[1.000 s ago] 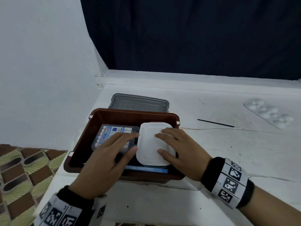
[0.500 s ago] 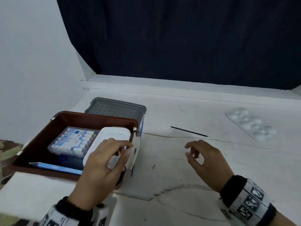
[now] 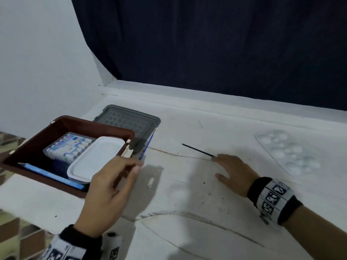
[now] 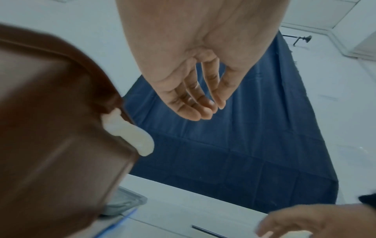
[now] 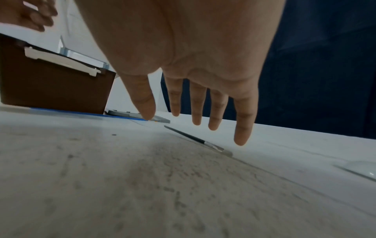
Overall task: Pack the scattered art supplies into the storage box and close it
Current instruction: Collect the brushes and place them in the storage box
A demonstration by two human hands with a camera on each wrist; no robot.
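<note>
1. Compared with half a second ago, the right hand (image 3: 234,171) has been moved farther out over the table (image 3: 187,212); its fingers, then loosely curled, are now spread flat, with the fingertips at the near end of the thin black paintbrush (image 3: 198,150).
2. The left hand (image 3: 109,194), earlier laid on the white case (image 3: 95,159), has been withdrawn to the right of the brown storage box (image 3: 56,126); it is released, fingers relaxed and together, with nothing held.
3. The white case is left inside the box, beside the clear case of paint tubes (image 3: 68,147), with a blue pencil-like item (image 3: 52,175) along the near wall.
4. The grey lid (image 3: 127,119) is seen lying on the table just beyond the box, which is uncovered; a blue-handled brush (image 3: 147,147) lies at the box's right side.
5. The clear palette (image 3: 289,152) lies far right, well apart from the box.
6. Only in the right wrist view is a gap shown between the right fingertips (image 5: 241,138) and the table, the brush's metal ferrule (image 5: 213,146) lying just below them, untouched.
7. Only in the left wrist view is the empty left palm (image 4: 203,48) shown, beside the box's cream latch (image 4: 128,130).
</note>
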